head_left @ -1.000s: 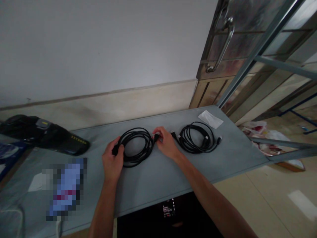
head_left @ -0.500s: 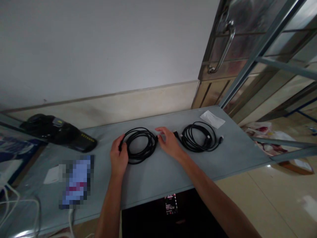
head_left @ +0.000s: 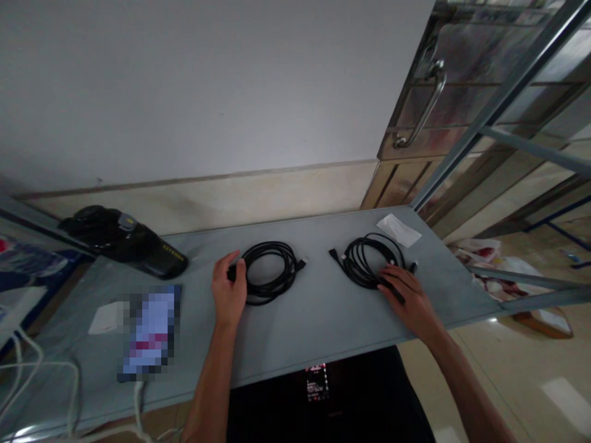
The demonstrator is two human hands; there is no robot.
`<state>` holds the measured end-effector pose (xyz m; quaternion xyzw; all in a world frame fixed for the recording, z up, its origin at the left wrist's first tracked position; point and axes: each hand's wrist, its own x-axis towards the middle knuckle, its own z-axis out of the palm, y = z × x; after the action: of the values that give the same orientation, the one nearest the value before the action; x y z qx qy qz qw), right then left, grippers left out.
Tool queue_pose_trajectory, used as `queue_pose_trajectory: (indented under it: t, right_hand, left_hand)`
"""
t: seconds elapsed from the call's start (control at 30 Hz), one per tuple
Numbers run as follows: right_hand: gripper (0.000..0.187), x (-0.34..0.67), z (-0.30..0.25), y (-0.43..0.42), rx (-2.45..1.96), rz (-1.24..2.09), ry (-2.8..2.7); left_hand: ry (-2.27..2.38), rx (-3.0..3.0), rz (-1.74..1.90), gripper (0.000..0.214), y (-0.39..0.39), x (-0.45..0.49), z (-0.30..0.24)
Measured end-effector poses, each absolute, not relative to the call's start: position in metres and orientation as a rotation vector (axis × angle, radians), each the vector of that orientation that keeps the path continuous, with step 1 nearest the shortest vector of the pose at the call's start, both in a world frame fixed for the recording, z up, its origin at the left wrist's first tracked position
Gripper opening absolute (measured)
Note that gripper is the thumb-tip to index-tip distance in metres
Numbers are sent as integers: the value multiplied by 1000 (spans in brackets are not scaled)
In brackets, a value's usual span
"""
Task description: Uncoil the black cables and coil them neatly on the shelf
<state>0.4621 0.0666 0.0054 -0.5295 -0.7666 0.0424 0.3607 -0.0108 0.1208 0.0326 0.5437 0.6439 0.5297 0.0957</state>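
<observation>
My left hand (head_left: 228, 286) is closed around the left end of a coiled black cable (head_left: 270, 274), gripping the loops near a dark plug. A small connector sticks out at that coil's right end. My right hand (head_left: 409, 301) lies with its fingers spread over the near edge of a second coiled black cable (head_left: 364, 261), and a black cable end shows under the fingers. Both coils lie flat on a grey metal table (head_left: 295, 326), apart from each other.
A black zip case (head_left: 124, 243) and a pixelated flat package (head_left: 152, 329) lie at the table's left. A white paper slip (head_left: 399, 231) lies behind the right coil. White wires (head_left: 32, 369) hang at lower left. Behind stands a metal door (head_left: 427, 104); plastic bags (head_left: 482, 258) lie on the floor.
My right hand has left the gap between the coils and moved right onto the right coil. The left coil's end connector now lies free. The view has shifted slightly.
</observation>
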Motion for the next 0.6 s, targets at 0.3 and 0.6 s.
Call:
queue_pose_trajectory:
  t: [0.3, 0.6]
  right_hand:
    - [28, 451, 5, 76, -1411, 103, -2023]
    - [45, 454, -7, 80, -1451, 79, -1878]
  left_hand:
    - [1945, 1677, 1686, 30, 114, -6, 44]
    - [1858, 1785, 1728, 29, 89, 19, 67]
